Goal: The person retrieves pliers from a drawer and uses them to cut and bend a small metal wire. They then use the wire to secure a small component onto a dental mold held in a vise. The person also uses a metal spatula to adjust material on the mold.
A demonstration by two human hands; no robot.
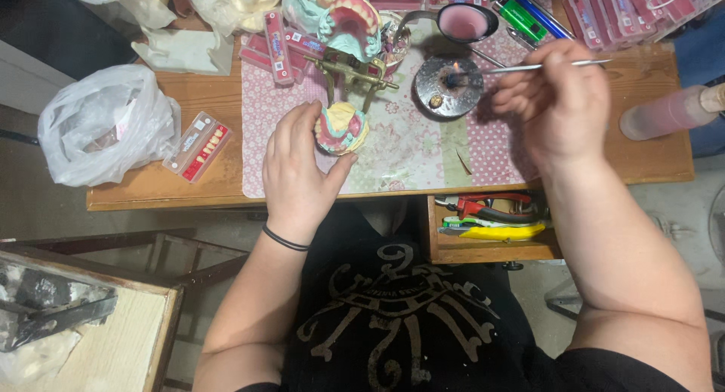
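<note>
My left hand (296, 168) grips a dental model (343, 125) of pink wax and yellowish plaster, mounted in a brass-coloured articulator (355, 73) on the patterned mat (411, 146). My right hand (559, 97) holds a thin metal wax instrument (521, 67); its tip reaches left into the small flame of a round metal burner (447, 87). A black band circles my left wrist.
A white plastic bag (106, 124) lies at the table's left end, with a card of artificial teeth (198, 146) beside it. A pinkish bottle (668, 112) lies at the right. Teeth cards, a ladle (462, 22) and markers crowd the far edge. An open drawer (491, 226) holds pliers.
</note>
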